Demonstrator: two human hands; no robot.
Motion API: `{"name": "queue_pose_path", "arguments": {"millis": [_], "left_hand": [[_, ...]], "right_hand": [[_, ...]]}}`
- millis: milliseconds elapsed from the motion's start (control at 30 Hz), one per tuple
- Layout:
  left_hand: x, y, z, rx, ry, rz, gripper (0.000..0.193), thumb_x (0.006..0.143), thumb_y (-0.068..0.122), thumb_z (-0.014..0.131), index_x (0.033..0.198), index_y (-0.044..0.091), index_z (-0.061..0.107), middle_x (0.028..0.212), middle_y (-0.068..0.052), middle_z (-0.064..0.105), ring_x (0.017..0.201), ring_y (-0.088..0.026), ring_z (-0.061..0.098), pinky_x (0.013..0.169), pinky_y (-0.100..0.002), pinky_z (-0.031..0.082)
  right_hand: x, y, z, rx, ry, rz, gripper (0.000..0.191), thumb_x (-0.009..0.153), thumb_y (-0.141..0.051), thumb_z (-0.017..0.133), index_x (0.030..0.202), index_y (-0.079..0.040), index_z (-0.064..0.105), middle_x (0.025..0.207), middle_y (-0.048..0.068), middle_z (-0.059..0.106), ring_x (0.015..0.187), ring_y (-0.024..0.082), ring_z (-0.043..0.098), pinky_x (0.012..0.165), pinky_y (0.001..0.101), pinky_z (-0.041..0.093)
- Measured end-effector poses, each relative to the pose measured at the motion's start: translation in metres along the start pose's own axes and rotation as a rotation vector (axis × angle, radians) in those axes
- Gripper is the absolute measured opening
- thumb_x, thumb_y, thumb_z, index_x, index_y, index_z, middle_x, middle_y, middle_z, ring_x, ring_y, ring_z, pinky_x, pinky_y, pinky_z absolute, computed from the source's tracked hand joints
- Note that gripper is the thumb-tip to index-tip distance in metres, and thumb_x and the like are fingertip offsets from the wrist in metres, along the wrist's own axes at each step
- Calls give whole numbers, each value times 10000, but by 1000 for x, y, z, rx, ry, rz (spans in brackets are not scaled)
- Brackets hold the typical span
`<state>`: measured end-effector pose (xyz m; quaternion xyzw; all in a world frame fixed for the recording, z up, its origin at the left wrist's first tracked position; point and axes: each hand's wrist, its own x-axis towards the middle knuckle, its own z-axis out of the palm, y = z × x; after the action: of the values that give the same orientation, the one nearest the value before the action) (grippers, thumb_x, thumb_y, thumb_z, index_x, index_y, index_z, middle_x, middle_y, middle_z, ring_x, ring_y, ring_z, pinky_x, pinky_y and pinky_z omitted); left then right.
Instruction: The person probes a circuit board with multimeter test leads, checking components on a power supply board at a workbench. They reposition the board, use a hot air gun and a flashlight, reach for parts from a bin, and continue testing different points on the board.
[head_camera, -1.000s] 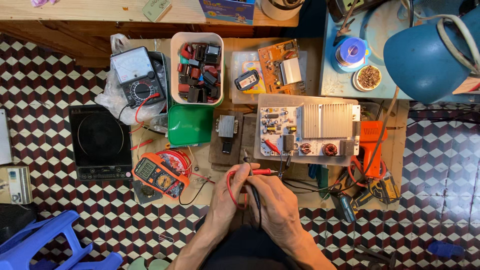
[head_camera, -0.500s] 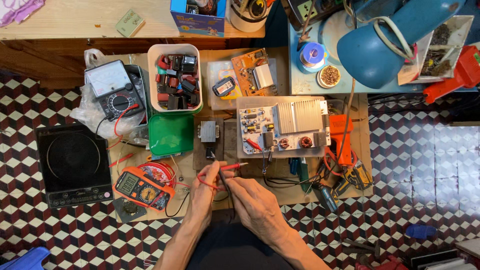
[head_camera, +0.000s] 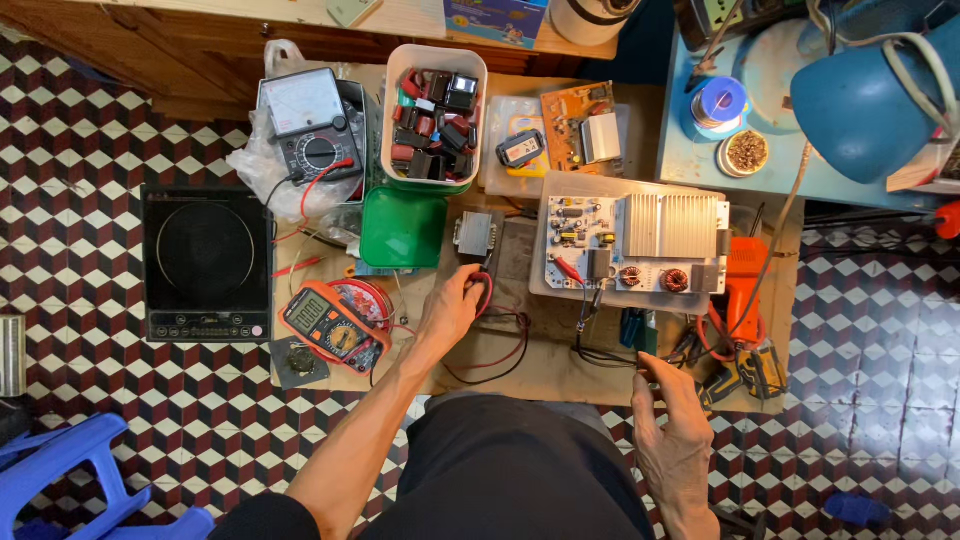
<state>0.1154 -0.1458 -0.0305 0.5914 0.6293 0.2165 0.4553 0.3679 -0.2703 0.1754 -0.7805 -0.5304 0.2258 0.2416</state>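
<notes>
Low wooden table (head_camera: 560, 365) on a checkered floor; black induction cooker (head_camera: 207, 262) on the floor at its 9 o'clock; blue lamp shade (head_camera: 872, 95) at 2 o'clock; white circuit board with heat sink (head_camera: 640, 243) right of centre; white tub of parts (head_camera: 433, 115) at 12 o'clock, green lid (head_camera: 403, 228) just below it; orange multimeter (head_camera: 333, 327) at 8 o'clock. Left hand (head_camera: 452, 308) at centre, fingers curled and pinching the red and black test leads (head_camera: 500, 340), near a small transformer (head_camera: 476, 235). Right hand (head_camera: 672, 430) at 5 o'clock, off the table edge, fingers loosely spread, holding nothing.
</notes>
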Motion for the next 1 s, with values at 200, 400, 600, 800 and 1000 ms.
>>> {"name": "queue_pose_path", "arguments": {"millis": [200, 400, 600, 800, 1000], "left_hand": [[3, 38, -5, 293, -61, -42, 429, 953, 196, 613, 1362, 87, 541, 991, -244, 719, 904, -477, 660, 733, -559, 500], [-16, 85, -32, 338, 191, 117, 334, 1000, 215, 592, 1304, 78, 606, 994, -230, 733, 886, -443, 692, 740, -523, 533], [-35, 123, 14, -49, 253, -48, 293, 978, 236, 599, 1173, 71, 743, 1007, -173, 761, 914, -320, 748, 785, -404, 565], [-47, 126, 53, -128, 362, -68, 314, 985, 262, 605, 1185, 63, 743, 1065, -155, 770, 930, -265, 746, 797, -354, 549], [-51, 142, 66, -45, 477, -49, 304, 992, 276, 616, 1170, 82, 767, 1134, -149, 735, 996, -286, 705, 836, -370, 532]], "right_hand": [[7, 4, -17, 40, 107, -31, 262, 973, -75, 649, 1226, -15, 683, 1101, 132, 709, 867, 171, 695, 746, 305, 579], [33, 38, -61, 216, 364, 107, 216, 1090, -95, 589, 1249, 12, 689, 1087, 142, 741, 976, 158, 708, 837, 276, 560], [99, 110, -75, 411, 223, 326, 303, 1028, -177, 592, 1242, 18, 680, 1020, 132, 735, 900, 168, 704, 707, 283, 524], [149, 170, -45, 634, 42, 116, 305, 1036, -169, 575, 1232, 32, 696, 1041, 105, 750, 897, 147, 679, 789, 242, 542], [171, 194, -23, 682, -81, 258, 311, 995, -201, 577, 1180, -4, 732, 910, 40, 756, 817, 83, 679, 723, 234, 528]]}}
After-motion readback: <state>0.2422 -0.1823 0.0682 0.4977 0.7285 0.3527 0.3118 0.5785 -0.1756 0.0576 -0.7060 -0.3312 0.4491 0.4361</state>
